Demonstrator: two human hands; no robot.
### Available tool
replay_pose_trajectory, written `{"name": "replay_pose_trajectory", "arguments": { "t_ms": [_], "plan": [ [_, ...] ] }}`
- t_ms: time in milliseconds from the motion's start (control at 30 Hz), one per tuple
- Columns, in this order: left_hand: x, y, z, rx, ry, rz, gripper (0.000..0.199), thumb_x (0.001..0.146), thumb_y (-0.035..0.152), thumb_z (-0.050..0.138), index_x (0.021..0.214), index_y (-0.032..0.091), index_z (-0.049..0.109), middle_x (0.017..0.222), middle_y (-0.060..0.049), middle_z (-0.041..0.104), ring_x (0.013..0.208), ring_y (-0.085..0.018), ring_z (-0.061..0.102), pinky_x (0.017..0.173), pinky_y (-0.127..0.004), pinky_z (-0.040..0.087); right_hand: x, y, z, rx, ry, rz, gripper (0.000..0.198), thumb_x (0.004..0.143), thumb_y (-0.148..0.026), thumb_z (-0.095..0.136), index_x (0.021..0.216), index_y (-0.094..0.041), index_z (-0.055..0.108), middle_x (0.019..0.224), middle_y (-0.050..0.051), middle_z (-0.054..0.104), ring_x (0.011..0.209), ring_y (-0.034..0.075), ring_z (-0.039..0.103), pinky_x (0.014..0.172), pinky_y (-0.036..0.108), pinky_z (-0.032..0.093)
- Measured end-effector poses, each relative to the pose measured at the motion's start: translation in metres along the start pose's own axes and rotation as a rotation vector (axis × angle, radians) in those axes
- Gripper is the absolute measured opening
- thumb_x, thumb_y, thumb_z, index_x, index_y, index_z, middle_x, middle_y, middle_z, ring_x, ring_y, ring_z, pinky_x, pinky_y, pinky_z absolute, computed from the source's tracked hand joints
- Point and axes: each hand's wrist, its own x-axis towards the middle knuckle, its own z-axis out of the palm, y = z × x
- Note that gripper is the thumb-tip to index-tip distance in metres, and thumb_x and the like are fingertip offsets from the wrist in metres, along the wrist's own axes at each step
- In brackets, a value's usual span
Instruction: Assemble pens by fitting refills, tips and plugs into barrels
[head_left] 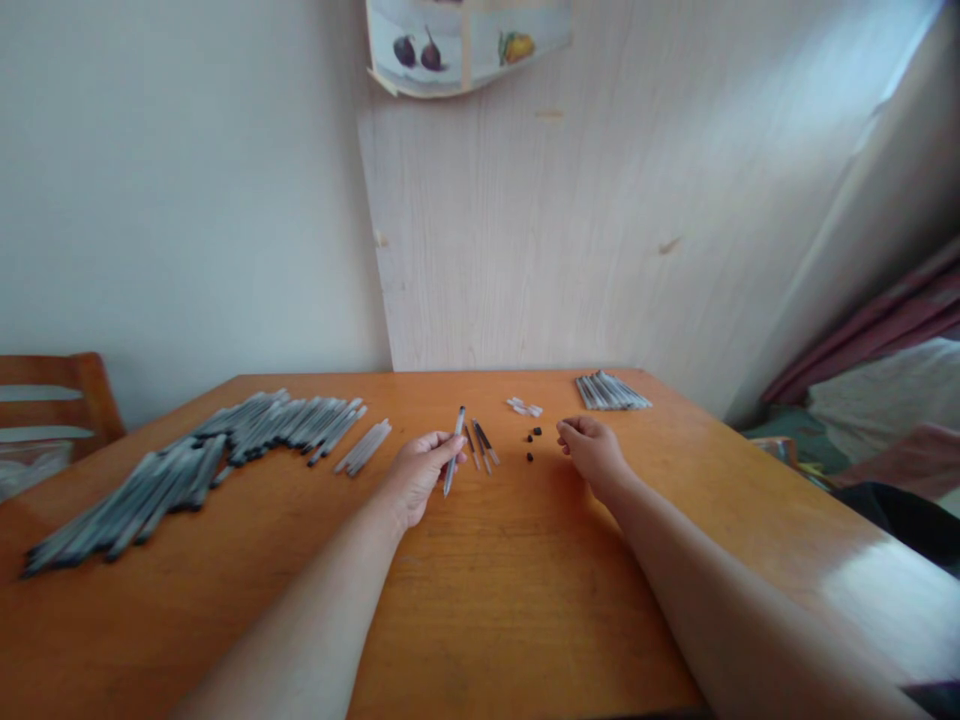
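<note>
My left hand (431,468) is closed around a slim clear pen (454,450), held tilted with its dark end up and its pointed end down. Just to the right of it lie several dark pen refills (481,442) on the table. My right hand (591,448) is further right, its fingers pinched together; what they hold, if anything, is too small to make out. Beside those fingertips sit several small black plugs (530,438). A little behind them is a small group of whitish clear pen caps (523,407).
On the left of the wooden table (465,600) spreads a large heap of capped pens (255,430). Several clear empty tubes (364,447) lie between it and my left hand. A row of pens (611,391) rests at the back right. A wooden chair (56,400) stands at far left.
</note>
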Motion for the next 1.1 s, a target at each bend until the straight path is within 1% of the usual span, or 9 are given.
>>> {"name": "replay_pose_trajectory", "arguments": {
  "t_ms": [133, 333, 433, 533, 633, 700, 900, 1100],
  "plan": [
    [0.003, -0.001, -0.001, -0.066, 0.032, -0.013, 0.034, 0.068, 0.040, 0.075, 0.088, 0.015, 0.066, 0.074, -0.003, 0.065, 0.062, -0.010, 0.054, 0.059, -0.021, 0.039, 0.002, 0.006, -0.001, -0.083, 0.040, -0.004, 0.031, 0.074, -0.038, 0.056, 0.088, -0.014, 0.066, 0.071, 0.005, 0.063, 0.060, 0.015, 0.054, 0.054, 0.025, 0.039],
    [0.004, 0.000, -0.002, -0.121, 0.048, -0.016, 0.034, 0.065, 0.039, 0.077, 0.087, 0.015, 0.066, 0.074, -0.003, 0.066, 0.062, -0.010, 0.054, 0.059, -0.021, 0.039, 0.004, 0.007, 0.000, -0.163, 0.071, 0.007, 0.033, 0.072, -0.038, 0.056, 0.088, -0.013, 0.069, 0.076, 0.007, 0.067, 0.065, 0.016, 0.057, 0.057, 0.025, 0.040],
    [0.005, 0.000, -0.003, -0.149, 0.049, -0.026, 0.035, 0.064, 0.039, 0.078, 0.088, 0.015, 0.066, 0.075, -0.003, 0.067, 0.064, -0.010, 0.055, 0.060, -0.021, 0.039, 0.008, 0.008, 0.001, -0.195, 0.067, 0.032, 0.031, 0.070, -0.035, 0.056, 0.086, -0.014, 0.071, 0.072, 0.006, 0.066, 0.062, 0.016, 0.056, 0.055, 0.025, 0.038],
    [0.005, 0.000, -0.004, -0.164, 0.048, -0.036, 0.035, 0.064, 0.039, 0.078, 0.088, 0.016, 0.066, 0.078, -0.004, 0.067, 0.067, -0.010, 0.056, 0.060, -0.021, 0.037, 0.014, 0.007, 0.002, -0.243, 0.019, 0.060, 0.026, 0.069, -0.032, 0.057, 0.081, -0.014, 0.071, 0.063, 0.004, 0.062, 0.056, 0.014, 0.052, 0.049, 0.024, 0.033],
    [0.006, 0.000, -0.004, -0.180, 0.048, -0.041, 0.034, 0.064, 0.038, 0.077, 0.087, 0.016, 0.066, 0.079, -0.004, 0.068, 0.069, -0.010, 0.056, 0.059, -0.020, 0.036, 0.022, 0.004, 0.005, -0.275, -0.014, 0.064, 0.021, 0.070, -0.029, 0.057, 0.077, -0.014, 0.070, 0.061, 0.004, 0.062, 0.054, 0.014, 0.052, 0.048, 0.024, 0.032],
    [0.006, 0.000, -0.005, -0.191, 0.053, -0.044, 0.033, 0.065, 0.038, 0.077, 0.088, 0.016, 0.067, 0.081, -0.004, 0.068, 0.070, -0.010, 0.056, 0.060, -0.020, 0.037, 0.028, 0.003, 0.006, -0.314, -0.015, 0.035, 0.019, 0.070, -0.026, 0.057, 0.076, -0.014, 0.071, 0.064, 0.005, 0.064, 0.057, 0.014, 0.054, 0.050, 0.024, 0.032],
    [0.007, 0.001, -0.006, -0.217, 0.058, -0.050, 0.035, 0.064, 0.038, 0.076, 0.089, 0.015, 0.069, 0.082, -0.005, 0.069, 0.068, -0.010, 0.056, 0.059, -0.020, 0.036, 0.057, 0.004, 0.007, -0.521, 0.003, -0.106, 0.017, 0.070, -0.021, 0.057, 0.074, -0.016, 0.072, 0.069, 0.007, 0.067, 0.065, 0.017, 0.058, 0.054, 0.026, 0.034],
    [0.008, -0.001, -0.008, -0.221, 0.044, -0.059, 0.035, 0.065, 0.039, 0.076, 0.090, 0.015, 0.069, 0.084, -0.005, 0.069, 0.070, -0.010, 0.055, 0.059, -0.020, 0.036, 0.084, 0.011, 0.010, -0.563, -0.013, -0.143, 0.019, 0.073, -0.020, 0.058, 0.082, -0.017, 0.074, 0.084, 0.009, 0.071, 0.075, 0.019, 0.061, 0.060, 0.026, 0.037]
  ]
}}
